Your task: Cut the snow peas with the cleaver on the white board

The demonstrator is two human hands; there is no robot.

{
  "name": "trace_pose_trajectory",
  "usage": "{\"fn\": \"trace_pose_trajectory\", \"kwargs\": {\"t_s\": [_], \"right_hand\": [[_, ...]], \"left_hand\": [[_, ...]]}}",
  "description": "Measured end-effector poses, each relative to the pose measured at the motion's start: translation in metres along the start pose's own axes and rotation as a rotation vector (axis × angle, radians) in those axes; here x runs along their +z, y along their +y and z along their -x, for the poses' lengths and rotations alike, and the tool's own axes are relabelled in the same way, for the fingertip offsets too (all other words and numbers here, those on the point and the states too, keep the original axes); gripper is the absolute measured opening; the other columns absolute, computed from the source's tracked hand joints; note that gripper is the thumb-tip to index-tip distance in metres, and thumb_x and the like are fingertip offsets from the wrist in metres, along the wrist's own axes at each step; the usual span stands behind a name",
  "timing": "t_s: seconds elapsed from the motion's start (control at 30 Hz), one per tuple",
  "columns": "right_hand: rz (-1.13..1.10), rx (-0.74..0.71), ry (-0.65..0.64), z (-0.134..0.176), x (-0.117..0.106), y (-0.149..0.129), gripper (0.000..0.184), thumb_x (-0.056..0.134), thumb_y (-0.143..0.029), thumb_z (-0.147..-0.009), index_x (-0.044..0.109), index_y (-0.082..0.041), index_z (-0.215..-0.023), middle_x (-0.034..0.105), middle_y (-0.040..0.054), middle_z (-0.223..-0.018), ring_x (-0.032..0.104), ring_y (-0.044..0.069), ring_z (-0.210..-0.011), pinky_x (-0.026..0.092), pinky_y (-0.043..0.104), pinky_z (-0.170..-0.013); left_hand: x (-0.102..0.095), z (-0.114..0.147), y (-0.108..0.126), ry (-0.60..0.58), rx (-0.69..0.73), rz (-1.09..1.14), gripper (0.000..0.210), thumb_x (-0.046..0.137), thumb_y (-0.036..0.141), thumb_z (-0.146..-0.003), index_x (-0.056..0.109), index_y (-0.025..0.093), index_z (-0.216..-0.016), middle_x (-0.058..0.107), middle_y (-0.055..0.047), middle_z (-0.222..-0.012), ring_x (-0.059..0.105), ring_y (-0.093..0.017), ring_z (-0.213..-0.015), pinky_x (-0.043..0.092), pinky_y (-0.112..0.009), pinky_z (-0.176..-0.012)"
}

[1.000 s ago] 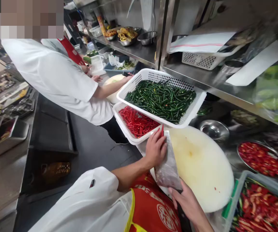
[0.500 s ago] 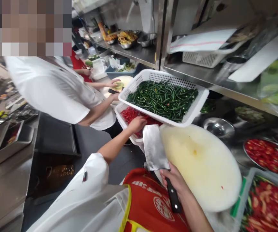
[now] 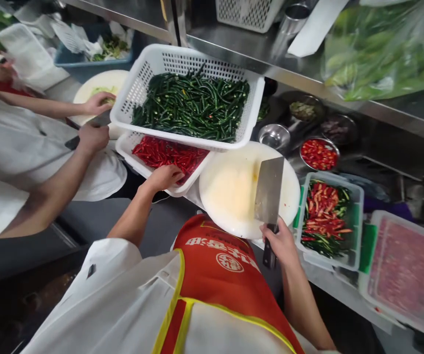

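Note:
My left hand (image 3: 164,178) is at the near side of a white basket (image 3: 126,146) of red chilies (image 3: 171,154), its fingers curled down onto them. The fingertips are partly hidden. In my right hand (image 3: 281,242) is the black handle of a cleaver (image 3: 269,191), blade pointing away from me over the right part of a round white chopping board (image 3: 230,189). A second white basket (image 3: 250,115), full of long green chilies (image 3: 197,105), overlaps the back of the red chilies' basket.
At right stand a bowl of cut red peppers (image 3: 318,154), a metal bowl (image 3: 273,136), a tub of sliced chilies (image 3: 360,211) and a lidded box (image 3: 405,263). A metal shelf (image 3: 230,54) overhangs the back. To my left, a co-worker's hand (image 3: 94,137) holds a knife.
My view has swung right and down. The cleaver has moved from beside the basket to over the board's right part. My left hand stays at the red chilies.

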State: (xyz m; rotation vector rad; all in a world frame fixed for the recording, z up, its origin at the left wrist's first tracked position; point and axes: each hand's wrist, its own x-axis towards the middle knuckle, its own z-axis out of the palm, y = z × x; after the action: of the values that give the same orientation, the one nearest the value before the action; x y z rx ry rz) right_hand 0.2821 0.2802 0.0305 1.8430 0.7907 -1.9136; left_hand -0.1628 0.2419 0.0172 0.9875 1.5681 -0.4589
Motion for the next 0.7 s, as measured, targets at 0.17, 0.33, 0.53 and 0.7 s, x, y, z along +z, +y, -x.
{"fn": "trace_pose_trajectory", "kwargs": {"t_s": [0.17, 0.33, 0.53, 0.7], "right_hand": [[0.451, -0.193, 0.142, -0.008, 0.018, -0.003, 0.072, 0.053, -0.026, -0.081, 0.047, -0.012, -0.152, 0.066, 0.0097, -0.102, 0.065, 0.026, -0.097, 0.052, 0.040, -0.095], [0.707, -0.135, 0.056, -0.024, 0.047, 0.006, 0.063, 0.051, -0.018, -0.089, 0.050, -0.016, -0.152, 0.061, 0.0165, -0.121, 0.061, 0.029, -0.110, 0.050, 0.040, -0.102], [0.366, -0.253, 0.132, -0.025, 0.038, 0.019, 0.046, 0.057, -0.020, -0.088, 0.066, -0.014, -0.133, 0.061, 0.0155, -0.125, 0.057, 0.027, -0.118, 0.044, 0.040, -0.110], [-0.301, 0.003, 0.235, 0.004, -0.030, 0.071, 0.023, 0.072, -0.037, -0.075, 0.073, -0.019, -0.090, 0.069, 0.0047, -0.087, 0.061, 0.020, -0.080, 0.052, 0.037, -0.086]], "left_hand": [[0.017, 0.015, 0.011, 0.293, -0.021, 0.003, 0.039, 0.044, 0.044, -0.097, 0.073, 0.018, -0.101, 0.075, -0.011, -0.109, 0.067, -0.027, -0.105, 0.045, -0.039, -0.102], [0.047, 0.030, 0.011, 0.475, -0.125, -0.125, 0.036, 0.048, 0.044, -0.098, 0.074, 0.019, -0.097, 0.076, -0.012, -0.112, 0.064, -0.031, -0.118, 0.019, -0.054, -0.123], [0.062, 0.049, 0.015, 0.569, -0.230, -0.102, 0.035, 0.046, 0.043, -0.097, 0.070, 0.018, -0.093, 0.063, -0.014, -0.141, 0.051, -0.035, -0.138, 0.025, -0.062, -0.120], [0.084, 0.066, 0.064, 0.869, -0.299, 0.002, 0.032, 0.054, 0.046, -0.097, 0.070, 0.023, -0.112, 0.052, -0.010, -0.150, 0.050, -0.029, -0.141, 0.041, -0.049, -0.118]]}}
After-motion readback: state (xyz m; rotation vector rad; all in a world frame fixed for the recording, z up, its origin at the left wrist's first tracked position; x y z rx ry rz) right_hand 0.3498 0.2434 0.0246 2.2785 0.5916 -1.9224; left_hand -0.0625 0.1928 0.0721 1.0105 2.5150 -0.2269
